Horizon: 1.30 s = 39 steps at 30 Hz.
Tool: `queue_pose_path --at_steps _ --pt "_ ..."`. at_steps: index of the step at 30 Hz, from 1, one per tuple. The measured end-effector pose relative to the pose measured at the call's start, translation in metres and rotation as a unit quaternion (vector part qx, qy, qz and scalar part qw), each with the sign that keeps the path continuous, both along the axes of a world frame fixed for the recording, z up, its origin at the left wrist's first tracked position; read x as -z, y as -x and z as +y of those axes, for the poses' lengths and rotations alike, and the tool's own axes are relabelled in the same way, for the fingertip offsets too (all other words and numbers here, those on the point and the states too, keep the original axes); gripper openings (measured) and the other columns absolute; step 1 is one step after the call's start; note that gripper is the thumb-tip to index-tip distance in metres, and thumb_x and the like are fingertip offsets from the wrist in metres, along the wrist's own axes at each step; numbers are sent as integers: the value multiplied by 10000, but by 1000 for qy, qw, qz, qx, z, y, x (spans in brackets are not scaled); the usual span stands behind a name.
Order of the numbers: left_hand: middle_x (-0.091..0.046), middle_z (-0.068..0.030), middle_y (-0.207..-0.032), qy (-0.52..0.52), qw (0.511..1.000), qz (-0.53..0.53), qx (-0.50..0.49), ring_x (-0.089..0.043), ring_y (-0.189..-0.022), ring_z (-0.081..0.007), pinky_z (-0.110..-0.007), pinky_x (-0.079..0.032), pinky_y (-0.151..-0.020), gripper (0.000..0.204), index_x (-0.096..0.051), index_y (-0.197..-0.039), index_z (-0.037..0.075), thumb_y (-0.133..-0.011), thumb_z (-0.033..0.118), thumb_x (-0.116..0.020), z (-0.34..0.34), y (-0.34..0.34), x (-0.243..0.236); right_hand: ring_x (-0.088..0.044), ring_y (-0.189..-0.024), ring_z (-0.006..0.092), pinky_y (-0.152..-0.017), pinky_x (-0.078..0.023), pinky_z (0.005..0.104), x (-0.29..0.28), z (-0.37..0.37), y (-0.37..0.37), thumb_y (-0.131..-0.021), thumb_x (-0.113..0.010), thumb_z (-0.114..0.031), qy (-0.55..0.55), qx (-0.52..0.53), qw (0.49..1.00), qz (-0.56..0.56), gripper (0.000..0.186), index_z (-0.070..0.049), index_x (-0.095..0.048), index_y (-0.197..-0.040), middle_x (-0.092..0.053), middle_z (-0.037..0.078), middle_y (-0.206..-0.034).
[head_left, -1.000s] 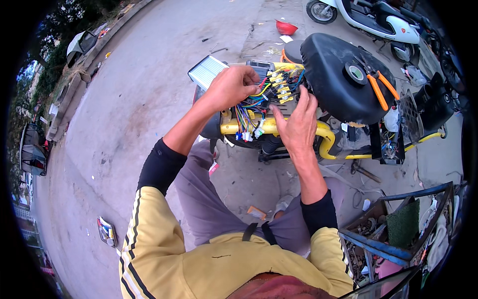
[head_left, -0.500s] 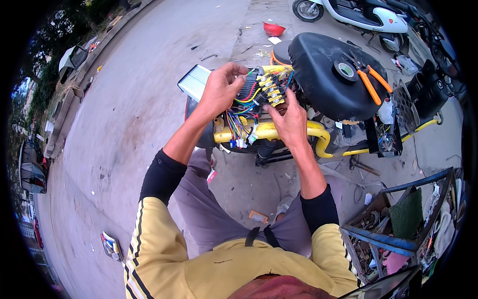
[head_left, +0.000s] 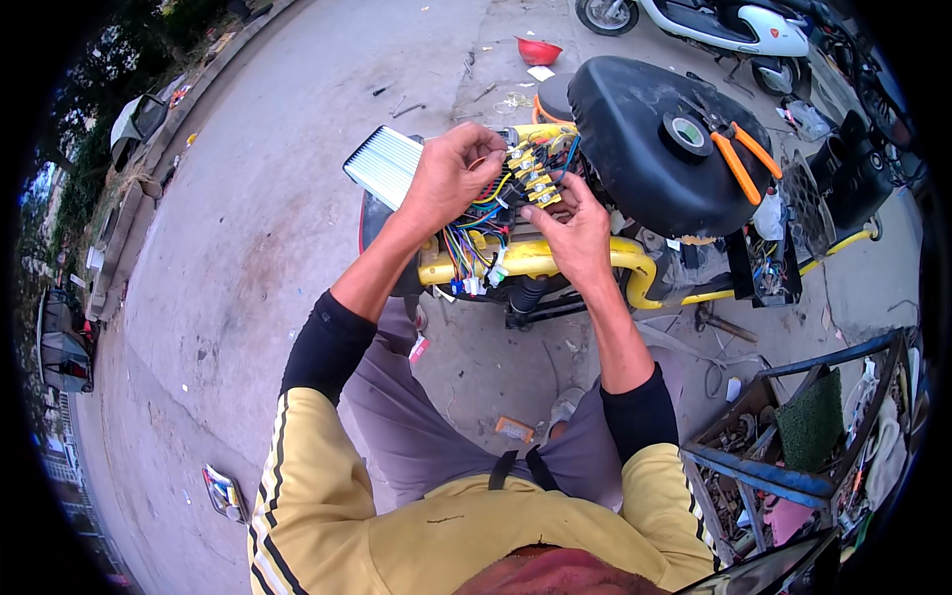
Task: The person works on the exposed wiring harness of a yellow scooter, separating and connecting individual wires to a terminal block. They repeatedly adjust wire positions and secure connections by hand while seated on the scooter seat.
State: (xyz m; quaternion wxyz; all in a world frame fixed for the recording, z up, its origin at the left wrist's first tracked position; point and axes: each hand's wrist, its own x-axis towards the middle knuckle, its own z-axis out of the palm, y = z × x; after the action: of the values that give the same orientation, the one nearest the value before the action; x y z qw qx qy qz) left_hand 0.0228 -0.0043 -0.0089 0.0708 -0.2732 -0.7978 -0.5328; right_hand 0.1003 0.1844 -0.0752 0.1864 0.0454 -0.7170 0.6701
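Observation:
A yellow terminal block (head_left: 535, 180) with metal screws sits amid coloured wires at the rear of a yellow-framed scooter. My right hand (head_left: 575, 226) grips its near right side between thumb and fingers. At the block's far left end my left hand (head_left: 451, 177) is closed in a pinch on a thin wire, mostly hidden by the fingers. Loose wires with white and blue plugs (head_left: 466, 286) hang over the yellow frame tube (head_left: 535, 258) below. Left of my left hand lies a silver finned metal box (head_left: 382, 164).
On the black seat (head_left: 635, 149) to the right rest a tape roll (head_left: 686, 135) and orange-handled pliers (head_left: 739, 164). A blue metal rack (head_left: 759, 476) of parts stands at lower right. A hammer (head_left: 724, 322) lies on the ground; a white scooter (head_left: 724, 35) is parked beyond.
My left hand has moved right, bringing its fingertips and the wire to the far left end of the terminal block. My right hand stays on the block, with slight finger movement.

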Motion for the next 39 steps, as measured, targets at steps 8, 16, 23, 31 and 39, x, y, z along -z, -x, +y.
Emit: queue_pose_path --at_steps 8,16,23,31,39 --pt "-616 33 -758 50 997 66 2 -501 -680 -20 -227 -410 -581 44 -689 -1004 -4 -971 22 -702 3 2 -3 -696 -785 109 -732 -555 280 6 1 3 -827 -854 -28 1 1 1000 5 560 41 -611 -1327 -793 100 -1008" --pt "-595 -36 -823 95 983 157 8 -564 -718 -101 -277 -464 -645 108 -668 -982 3 -896 5 -734 3 5 -9 -701 -793 118 -745 -557 295 4 2 4 -823 -852 -41 -8 1 1000 -2 547 21 -626 -1317 -794 96 -1012" --pt "-603 -72 -869 115 966 229 39 -587 -723 -144 -297 -488 -665 130 -662 -988 7 -884 11 -738 5 3 -1 -702 -835 111 -765 -566 291 4 2 4 -817 -860 -39 1 -7 1000 -5 565 32 -628 -1327 -788 93 -1039" --pt "-596 9 -798 49 990 129 22 -523 -722 -50 -238 -457 -641 77 -665 -1012 1 -961 45 -702 1 3 2 -684 -891 97 -803 -563 275 -7 0 -2 -851 -818 37 35 -28 999 -7 512 52 -603 -1315 -776 95 -1096" --pt "-586 -25 -826 39 987 152 18 -534 -726 -81 -256 -455 -648 95 -645 -965 1 -903 -7 -717 1 4 -3 -681 -872 103 -806 -551 282 -2 2 3 -837 -839 4 16 -16 1000 -15 561 48 -590 -1338 -778 109 -1111"
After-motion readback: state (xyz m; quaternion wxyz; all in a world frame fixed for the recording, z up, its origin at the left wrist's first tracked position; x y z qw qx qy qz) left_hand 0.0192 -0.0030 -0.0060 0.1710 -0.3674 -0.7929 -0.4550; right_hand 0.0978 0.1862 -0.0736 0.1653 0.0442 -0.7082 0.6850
